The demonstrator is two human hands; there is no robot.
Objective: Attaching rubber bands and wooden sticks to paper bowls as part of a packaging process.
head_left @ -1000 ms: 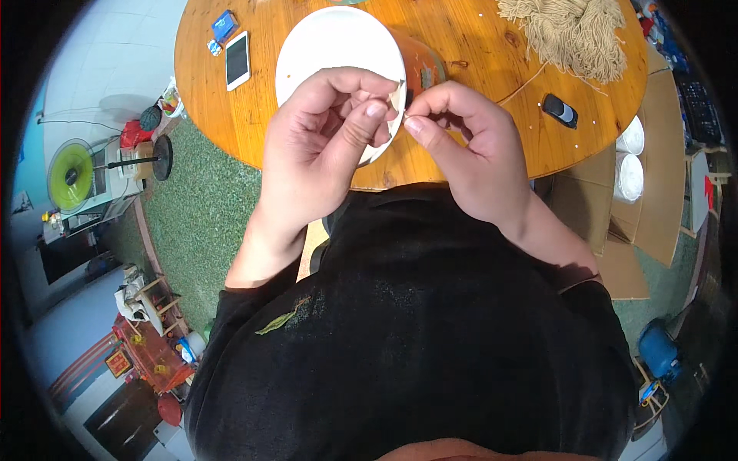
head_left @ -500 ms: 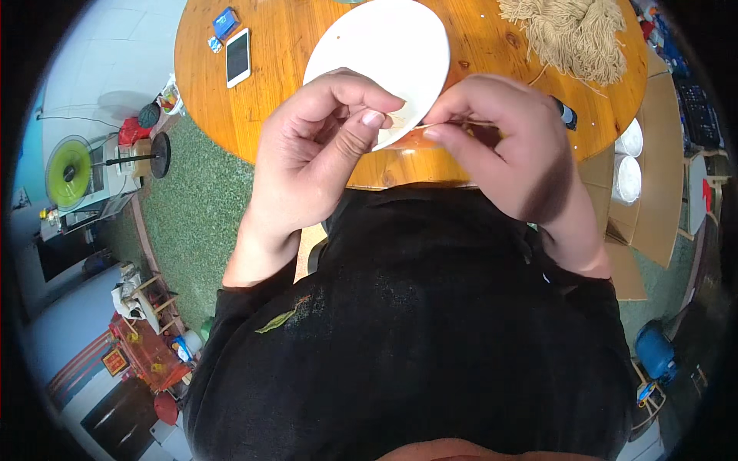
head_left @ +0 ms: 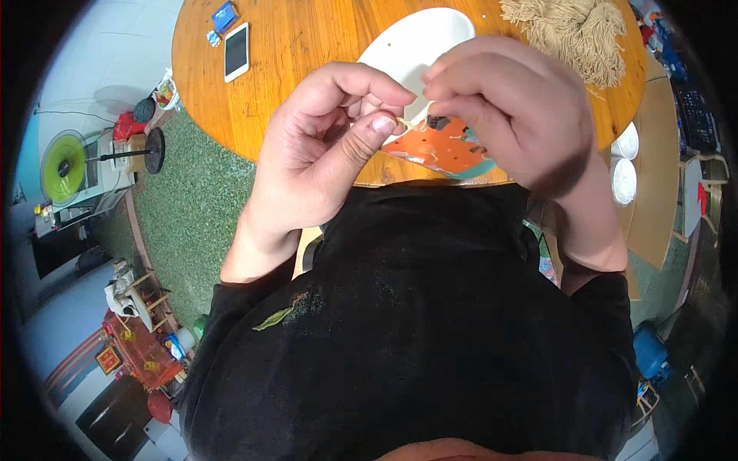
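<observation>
I am looking straight down over a person in a black top (head_left: pixel 415 330) who is working close to the chest, above the near edge of a round wooden desk (head_left: pixel 307 54). The left hand (head_left: pixel 323 146) is curling in, thumb and forefinger pinching narrow on a thin pale strand (head_left: pixel 407 123). The right hand (head_left: pixel 515 107) is meeting it from the other side, fingers bunched tight on the same strand, so the two hands are almost touching. Just under and between them, a curved piece is showing, white (head_left: pixel 407 46) on its far part and orange with dark specks and a teal edge (head_left: pixel 446 154) on its near part; I cannot tell which hand is bearing it, since the right hand is covering much of it.

Farther back on the desk, a heap of tan yarn (head_left: pixel 573 31) is lying at the right, partly behind the right hand. At the left, well apart from the hands, a white phone (head_left: pixel 236 51) is lying flat, with a small blue card (head_left: pixel 225 15) just beyond it. Off the desk's right edge, two white bowls (head_left: pixel 624 157) are sitting on a lower surface. At the far left, on the floor, a green disc (head_left: pixel 63 167) is standing beside clutter.
</observation>
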